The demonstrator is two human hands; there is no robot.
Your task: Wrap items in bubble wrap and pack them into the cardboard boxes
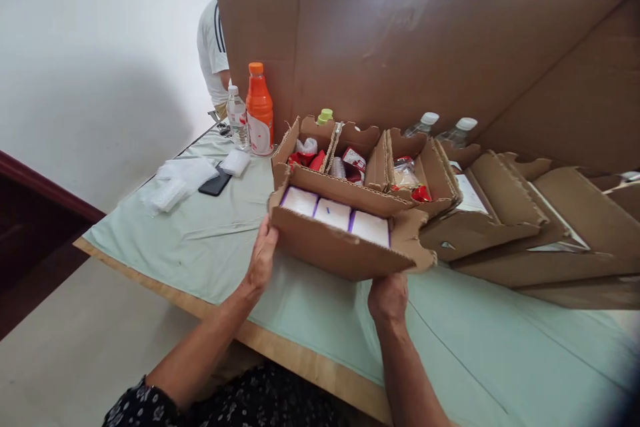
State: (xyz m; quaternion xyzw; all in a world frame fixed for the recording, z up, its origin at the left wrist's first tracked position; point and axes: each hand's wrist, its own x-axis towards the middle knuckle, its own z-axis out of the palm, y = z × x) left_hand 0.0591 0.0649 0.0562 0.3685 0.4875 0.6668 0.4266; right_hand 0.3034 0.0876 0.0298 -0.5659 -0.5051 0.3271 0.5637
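Observation:
Both hands hold a small open-topped cardboard box [345,257], tilted toward me at the near side of the row of boxes. Inside it, side by side, lie three white blocks with purple edges [333,215], which look like packs of tissue. My left hand [261,257] is pressed against the box's left end, its fingers partly hidden behind the cardboard. Under the right part of the front wall, my right hand [389,297] is closed on the lower edge, with its fingertips out of sight.
Behind stand several cardboard bins [425,180] with red packets and wrapped items. An orange bottle [259,110], water bottle [237,119], black phone [215,180] and clear plastic wrap [180,180] lie or stand to the left. A cardboard screen [425,53] closes off the back; a person [213,47] sits beyond.

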